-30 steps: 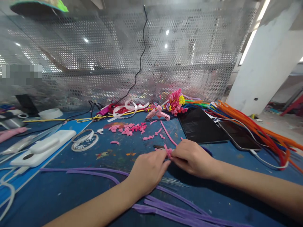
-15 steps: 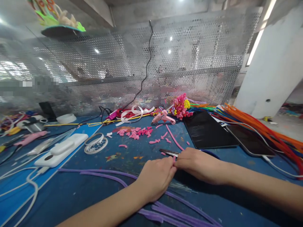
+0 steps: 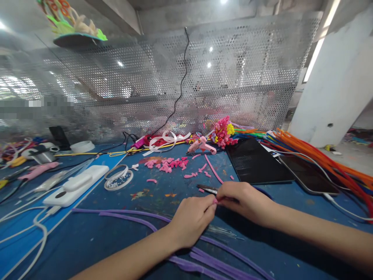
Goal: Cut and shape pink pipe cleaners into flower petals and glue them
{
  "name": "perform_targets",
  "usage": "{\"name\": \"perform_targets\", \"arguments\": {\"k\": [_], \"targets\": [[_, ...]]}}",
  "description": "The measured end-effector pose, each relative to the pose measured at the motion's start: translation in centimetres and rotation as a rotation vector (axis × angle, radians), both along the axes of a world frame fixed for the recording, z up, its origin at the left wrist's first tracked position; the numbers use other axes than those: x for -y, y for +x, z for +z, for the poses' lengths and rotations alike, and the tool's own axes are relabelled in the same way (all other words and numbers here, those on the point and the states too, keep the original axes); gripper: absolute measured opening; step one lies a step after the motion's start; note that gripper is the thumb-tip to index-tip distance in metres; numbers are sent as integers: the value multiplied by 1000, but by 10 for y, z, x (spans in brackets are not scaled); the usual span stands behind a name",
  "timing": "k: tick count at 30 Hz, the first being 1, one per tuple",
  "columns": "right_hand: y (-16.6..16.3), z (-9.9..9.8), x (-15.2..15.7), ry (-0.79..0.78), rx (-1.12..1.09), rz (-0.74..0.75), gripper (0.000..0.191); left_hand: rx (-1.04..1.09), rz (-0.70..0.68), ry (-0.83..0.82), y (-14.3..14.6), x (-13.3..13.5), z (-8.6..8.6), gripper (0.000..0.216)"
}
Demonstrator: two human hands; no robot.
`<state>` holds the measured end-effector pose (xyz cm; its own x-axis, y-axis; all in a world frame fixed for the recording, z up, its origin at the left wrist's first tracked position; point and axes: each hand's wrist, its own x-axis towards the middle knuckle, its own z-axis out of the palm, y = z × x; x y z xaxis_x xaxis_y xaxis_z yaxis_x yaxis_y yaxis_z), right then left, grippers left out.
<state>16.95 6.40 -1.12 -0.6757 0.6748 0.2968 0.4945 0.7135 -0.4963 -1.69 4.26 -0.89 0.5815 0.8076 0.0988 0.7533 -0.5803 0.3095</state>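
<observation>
My left hand (image 3: 192, 219) and my right hand (image 3: 243, 200) meet fingertip to fingertip low over the blue table (image 3: 87, 241). Both are closed in a pinch on a small pink pipe-cleaner piece (image 3: 215, 201), of which only a sliver shows. A long pink pipe cleaner (image 3: 213, 169) runs away from the hands toward the back. Scissors (image 3: 207, 188) lie just behind my right hand. Purple pipe cleaners (image 3: 221, 264) pass under my left wrist.
A heap of cut pink pieces (image 3: 167, 164) and a pink glue gun (image 3: 201, 144) lie further back. A dark tablet (image 3: 258, 161) and a phone (image 3: 307, 174) sit at right beside orange pipe cleaners (image 3: 323, 159). A white power bank (image 3: 74, 188) and tape roll (image 3: 118, 179) are at left.
The view tilted upward, so the hands sit lower in the picture. The pink piece was more exposed a second ago; now the fingers nearly cover it.
</observation>
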Motion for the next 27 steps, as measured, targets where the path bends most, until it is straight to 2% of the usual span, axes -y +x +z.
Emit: {"name": "perform_targets", "arguments": {"k": [2,4,5,7,10,12,13,14,15,16,17,19,21,22,23,24,25,26,27], "targets": [[0,3,2,0,2,48,22,31,-3,1,0,-1,0,31],[-1,8,4,-113,-54,57,21,28,-12,52,-2,-2,2,26],[-1,10,5,-232,-106,64,19,8,-22,104,-3,-3,3,23],[-3,12,6,-576,-232,75,19,-48,-84,266,-7,-5,5,22],[-6,10,8,-1121,-400,92,19,-89,-279,557,-12,-6,6,21],[-9,6,10,-1308,-464,80,16,-66,-388,660,-13,-5,5,23],[-10,5,12,-1326,-478,70,15,-38,-405,652,-12,-4,5,22],[-11,4,13,-1290,-477,53,14,5,-386,594,-10,-2,5,22],[-12,3,14,-1191,-460,29,13,71,-332,482,-8,0,5,23],[-12,4,15,-1028,-429,-1,11,165,-249,312,-5,2,6,25],[-11,5,17,-804,-383,-29,10,286,-150,87,-1,3,8,27],[-7,8,20,-244,-234,8,13,528,13,-496,4,4,15,30],[-2,12,23,289,-50,172,20,634,43,-1119,7,2,23,29],[0,13,25,475,36,268,23,617,25,-1361,7,1,27,28],[2,14,26,586,104,337,25,587,13,-1508,7,0,30,27],[2,14,26,616,144,344,25,571,20,-1537,6,0,32,25],[1,15,26,572,149,284,24,579,47,-1439,4,0,33,23],[0,16,25,462,119,185,21,590,81,-1229,2,1,33,22],[-2,16,23,303,58,72,19,574,98,-938,0,2,31,21]]}}
